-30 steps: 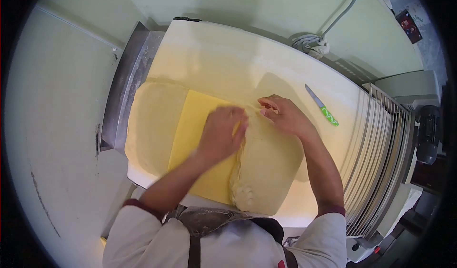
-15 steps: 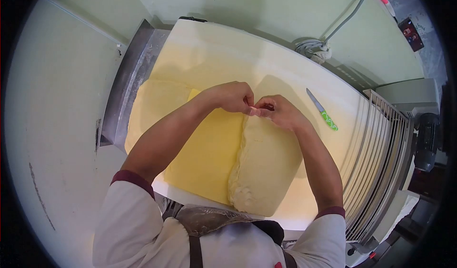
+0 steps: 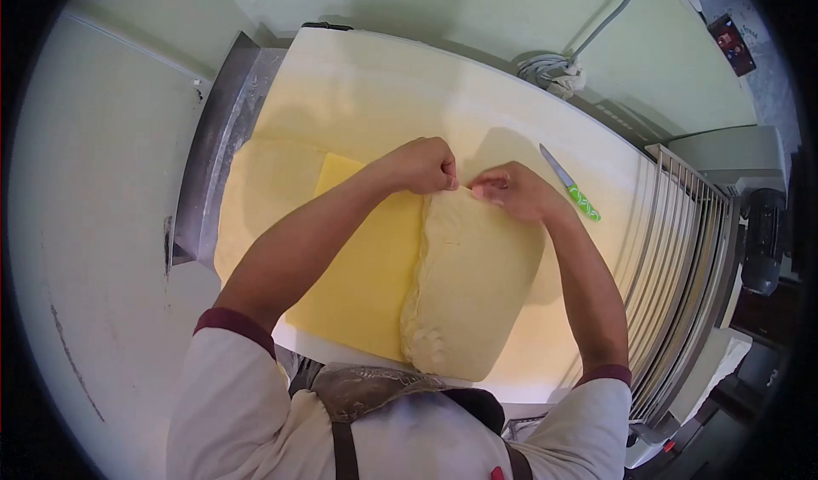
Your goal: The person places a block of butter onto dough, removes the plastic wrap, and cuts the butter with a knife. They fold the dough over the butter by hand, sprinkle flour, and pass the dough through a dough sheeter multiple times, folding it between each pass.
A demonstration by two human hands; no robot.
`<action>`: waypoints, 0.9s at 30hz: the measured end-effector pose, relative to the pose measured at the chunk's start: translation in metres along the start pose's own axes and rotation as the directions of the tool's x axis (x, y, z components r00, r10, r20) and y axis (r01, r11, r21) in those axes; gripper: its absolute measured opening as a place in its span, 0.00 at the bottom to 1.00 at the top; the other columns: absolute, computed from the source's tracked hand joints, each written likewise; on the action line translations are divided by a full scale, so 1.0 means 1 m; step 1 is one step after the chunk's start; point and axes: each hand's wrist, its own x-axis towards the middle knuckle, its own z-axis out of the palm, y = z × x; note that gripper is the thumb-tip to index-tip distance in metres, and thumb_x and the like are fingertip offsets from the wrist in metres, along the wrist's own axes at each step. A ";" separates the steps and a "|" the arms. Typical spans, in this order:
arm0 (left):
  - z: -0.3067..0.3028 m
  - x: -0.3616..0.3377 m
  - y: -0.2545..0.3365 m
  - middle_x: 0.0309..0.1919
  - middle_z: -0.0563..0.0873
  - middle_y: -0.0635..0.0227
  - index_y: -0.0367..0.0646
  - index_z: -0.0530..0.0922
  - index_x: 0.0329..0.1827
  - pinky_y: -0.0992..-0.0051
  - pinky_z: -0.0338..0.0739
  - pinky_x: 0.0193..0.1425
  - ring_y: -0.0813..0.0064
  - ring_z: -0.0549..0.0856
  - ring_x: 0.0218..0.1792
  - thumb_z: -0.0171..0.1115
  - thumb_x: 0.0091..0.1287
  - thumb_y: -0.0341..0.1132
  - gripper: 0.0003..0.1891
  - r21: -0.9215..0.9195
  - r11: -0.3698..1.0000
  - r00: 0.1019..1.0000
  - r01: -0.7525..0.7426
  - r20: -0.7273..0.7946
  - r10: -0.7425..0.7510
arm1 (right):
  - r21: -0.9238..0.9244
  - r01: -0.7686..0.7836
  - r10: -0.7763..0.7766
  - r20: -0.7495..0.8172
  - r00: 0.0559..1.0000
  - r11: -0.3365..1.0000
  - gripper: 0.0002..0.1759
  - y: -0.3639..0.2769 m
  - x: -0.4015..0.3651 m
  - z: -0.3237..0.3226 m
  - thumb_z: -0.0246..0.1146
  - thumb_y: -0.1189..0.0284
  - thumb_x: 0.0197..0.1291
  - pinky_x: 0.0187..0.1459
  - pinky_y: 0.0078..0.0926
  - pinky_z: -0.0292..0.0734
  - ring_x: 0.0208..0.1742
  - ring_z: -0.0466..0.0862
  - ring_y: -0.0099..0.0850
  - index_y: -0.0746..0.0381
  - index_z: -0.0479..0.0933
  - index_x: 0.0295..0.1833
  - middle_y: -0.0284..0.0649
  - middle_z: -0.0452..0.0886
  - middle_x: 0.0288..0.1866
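A pale sheet of dough (image 3: 264, 199) lies on the cream work surface (image 3: 383, 88). A bright yellow butter slab (image 3: 362, 267) rests on it. The dough's right flap (image 3: 473, 284) is folded over the slab's right part. My left hand (image 3: 422, 164) and my right hand (image 3: 511, 190) meet at the far corner of that flap, both pinching its edge with closed fingers. White sleeves with dark red cuffs cover my upper arms.
A knife (image 3: 569, 183) with a green patterned handle lies on the work surface just right of my right hand. A metal rail (image 3: 213, 147) borders the left side, a slatted metal guard (image 3: 682, 267) the right. A coiled grey cable (image 3: 554, 72) sits at the far edge.
My left hand lifted off the butter slab and moved to the flap's far corner beside my right hand. Both hands now pinch the dough edge there.
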 end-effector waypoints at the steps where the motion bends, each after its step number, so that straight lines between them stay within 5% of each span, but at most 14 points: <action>1: 0.000 0.002 -0.002 0.28 0.87 0.64 0.37 0.85 0.35 0.71 0.77 0.39 0.72 0.84 0.32 0.67 0.60 0.37 0.10 -0.015 1.000 1.000 -0.014 0.023 0.015 | -0.040 -0.051 0.051 -0.003 0.999 0.998 0.09 -0.003 -0.002 -0.001 0.68 0.71 0.59 0.37 0.23 0.73 0.32 0.77 0.22 0.66 0.83 0.40 0.34 0.83 0.30; 3: -0.003 0.010 -0.008 0.28 0.87 0.60 0.39 0.86 0.34 0.68 0.77 0.39 0.68 0.84 0.32 0.69 0.59 0.38 0.10 -0.037 0.998 0.996 -0.050 0.073 0.052 | -0.115 -0.153 0.151 -0.027 0.988 0.982 0.10 -0.012 -0.006 -0.005 0.69 0.71 0.59 0.38 0.23 0.73 0.32 0.78 0.23 0.67 0.84 0.42 0.35 0.84 0.32; 6: 0.002 0.022 -0.010 0.29 0.88 0.60 0.40 0.86 0.35 0.68 0.77 0.39 0.67 0.85 0.32 0.70 0.57 0.38 0.10 -0.188 0.976 0.986 -0.108 0.108 0.130 | -0.082 -0.083 0.079 -0.048 0.996 0.993 0.12 -0.002 -0.009 -0.005 0.68 0.71 0.59 0.38 0.23 0.73 0.33 0.78 0.23 0.67 0.84 0.45 0.35 0.84 0.33; 9: 0.016 0.031 0.012 0.29 0.87 0.61 0.39 0.87 0.37 0.71 0.77 0.40 0.71 0.84 0.32 0.66 0.59 0.36 0.10 -0.004 0.984 0.979 -0.175 0.102 0.175 | -0.079 -0.065 0.068 0.040 0.997 0.995 0.11 0.010 -0.023 -0.017 0.68 0.71 0.59 0.37 0.23 0.71 0.33 0.76 0.22 0.67 0.84 0.44 0.35 0.84 0.32; 12: 0.026 0.038 0.025 0.29 0.87 0.61 0.39 0.87 0.38 0.71 0.77 0.40 0.72 0.84 0.33 0.66 0.59 0.36 0.10 0.083 0.992 0.992 -0.091 0.097 0.083 | -0.114 -0.132 0.128 -0.044 0.991 0.985 0.11 0.014 -0.021 -0.015 0.68 0.71 0.60 0.36 0.22 0.71 0.32 0.76 0.22 0.66 0.84 0.44 0.34 0.84 0.33; 18: 0.034 0.048 0.022 0.30 0.88 0.59 0.37 0.86 0.37 0.70 0.77 0.40 0.70 0.85 0.32 0.67 0.58 0.36 0.11 -0.136 0.985 0.983 -0.103 0.135 0.122 | -0.049 -0.216 0.217 0.022 0.976 0.975 0.12 0.014 -0.040 -0.031 0.68 0.70 0.61 0.37 0.22 0.71 0.33 0.77 0.22 0.67 0.84 0.44 0.34 0.84 0.34; 21: 0.046 0.053 0.032 0.29 0.88 0.60 0.36 0.86 0.37 0.70 0.77 0.40 0.71 0.85 0.31 0.67 0.58 0.36 0.11 0.002 0.988 0.982 -0.153 0.113 0.152 | -0.060 -0.194 0.192 -0.041 0.981 0.979 0.13 0.030 -0.036 -0.029 0.70 0.68 0.59 0.37 0.22 0.72 0.34 0.78 0.23 0.68 0.84 0.44 0.35 0.85 0.34; 27: 0.045 0.047 0.039 0.29 0.88 0.63 0.37 0.86 0.37 0.71 0.77 0.39 0.73 0.85 0.32 0.67 0.59 0.35 0.10 -0.058 0.995 0.990 -0.084 0.112 0.090 | -0.093 -0.254 0.250 -0.054 0.967 0.963 0.13 0.028 -0.059 -0.042 0.70 0.69 0.58 0.44 0.24 0.76 0.39 0.82 0.24 0.66 0.85 0.44 0.39 0.87 0.37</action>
